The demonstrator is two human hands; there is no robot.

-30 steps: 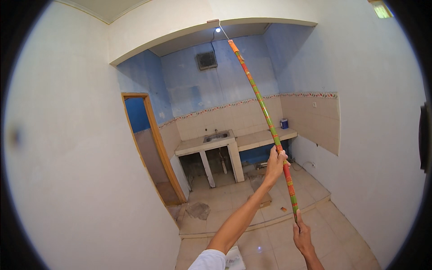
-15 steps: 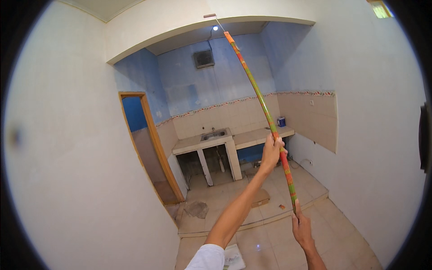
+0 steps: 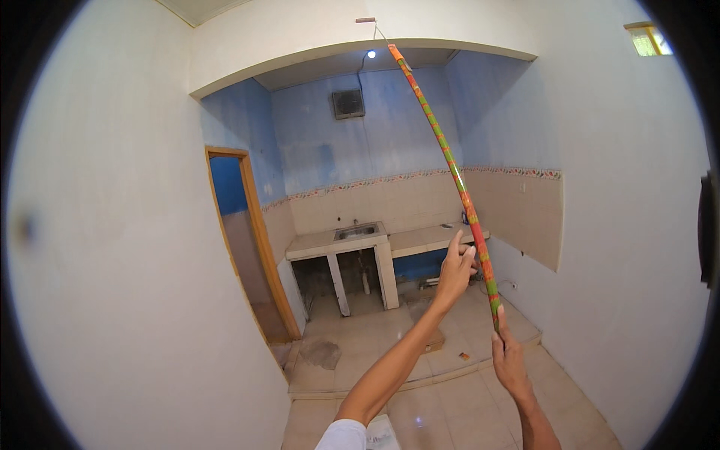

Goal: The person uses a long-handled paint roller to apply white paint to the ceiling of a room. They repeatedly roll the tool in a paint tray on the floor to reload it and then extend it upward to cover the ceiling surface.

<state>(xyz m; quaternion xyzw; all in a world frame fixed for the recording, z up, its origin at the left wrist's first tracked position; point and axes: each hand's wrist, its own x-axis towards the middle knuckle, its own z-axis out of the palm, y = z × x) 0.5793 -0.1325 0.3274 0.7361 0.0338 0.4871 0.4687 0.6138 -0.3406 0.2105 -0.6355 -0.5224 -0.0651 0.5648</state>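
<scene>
With my right hand's [image 3: 511,364] fingers clamped on the near end of the roller pole [image 3: 466,199] and my left hand's [image 3: 454,277] parted beside it, I'd grip two-handed to steady the roller [image 3: 365,20] up by the far beam [image 3: 300,34].

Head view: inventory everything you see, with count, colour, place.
Pole: 1, multicoloured, right of centre
Paint roller: 1, brownish, atop pole
Light bulb: 1, white, alcove ceiling
Vent: 1, dark, back wall
Window: 1, yellow-framed, upper right
Door frame: 1, orange-brown, left
Border strip: 1, multicoloured, tiled walls
Counter: 1, beige, back wall
Sink: 1, grey, in counter
Drainpipe: 1, white, under sink
Cardboard box: 1, brown, floor
Scrap: 1, orange, floor
Flat object: 1, white, bottom edge
Sleeve: 1, white, left arm
Left hand: 1, bare, beside pole
Right hand: 1, bare, gripping pole
</scene>
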